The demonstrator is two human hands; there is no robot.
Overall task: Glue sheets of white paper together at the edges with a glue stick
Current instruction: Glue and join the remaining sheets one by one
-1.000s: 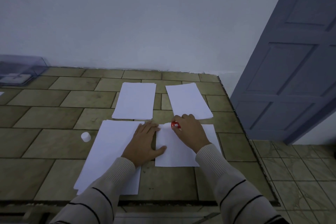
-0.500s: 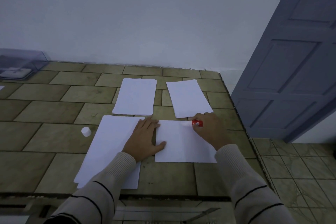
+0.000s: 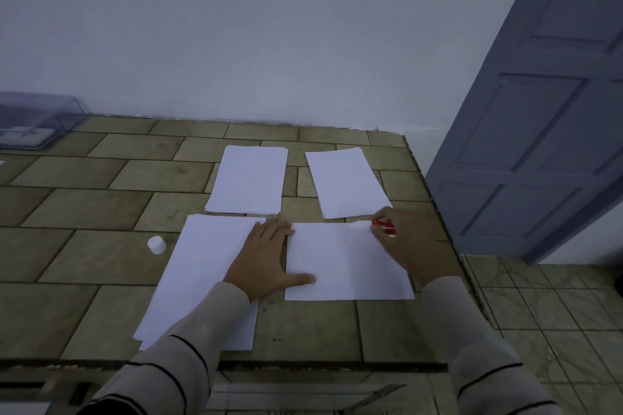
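A white sheet [image 3: 347,266] lies crosswise on the tiled table in front of me. My right hand [image 3: 408,242] grips a red glue stick [image 3: 382,226] whose white tip touches the sheet's far edge near its right corner. My left hand [image 3: 266,256] lies flat with straight fingers, its thumb pressing the sheet's left edge and its palm on a stack of white paper [image 3: 202,276] to the left. Two more paper stacks lie farther back: a middle stack [image 3: 249,178] and a right stack [image 3: 347,182].
The white glue cap [image 3: 157,244] stands on the table left of the near stack. A clear plastic box [image 3: 33,125] sits at the far left by the wall. The table's right edge [image 3: 438,212] drops to a tiled floor beside a grey door [image 3: 539,131].
My right hand has slid the glue stick rightward along the sheet's far edge, from near the left corner to near the right corner. My left hand stayed in place.
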